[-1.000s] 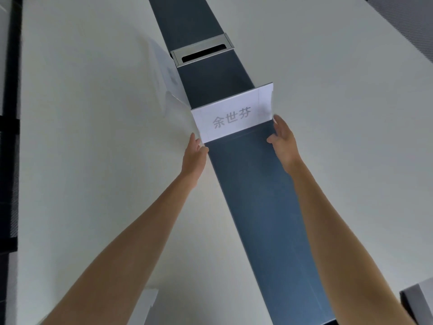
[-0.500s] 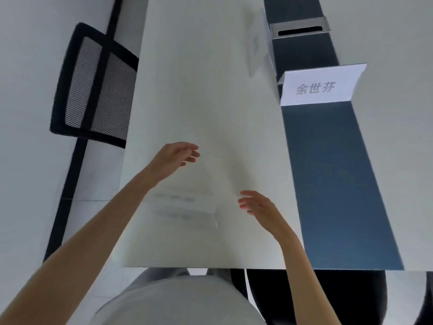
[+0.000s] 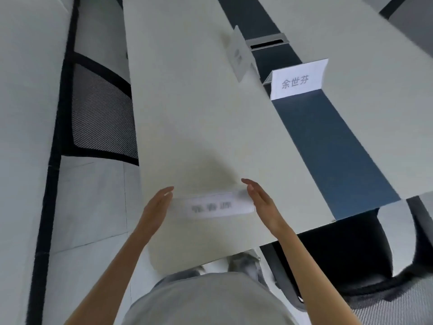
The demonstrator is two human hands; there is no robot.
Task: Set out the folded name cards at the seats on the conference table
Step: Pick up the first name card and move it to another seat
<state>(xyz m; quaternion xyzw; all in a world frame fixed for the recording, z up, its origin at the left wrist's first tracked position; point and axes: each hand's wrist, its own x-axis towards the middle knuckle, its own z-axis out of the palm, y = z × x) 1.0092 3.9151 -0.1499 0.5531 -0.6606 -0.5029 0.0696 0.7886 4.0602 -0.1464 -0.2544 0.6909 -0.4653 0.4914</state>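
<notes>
I have left the placed card standing on the tabletop's dark centre strip; now my left hand and right hand, fingers straight, flank the next card at the near edge; ready to lift.

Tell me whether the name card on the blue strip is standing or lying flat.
Standing. The name card is upright on the blue strip; its printed face rises from the surface and a folded panel shows behind its left edge.
</notes>
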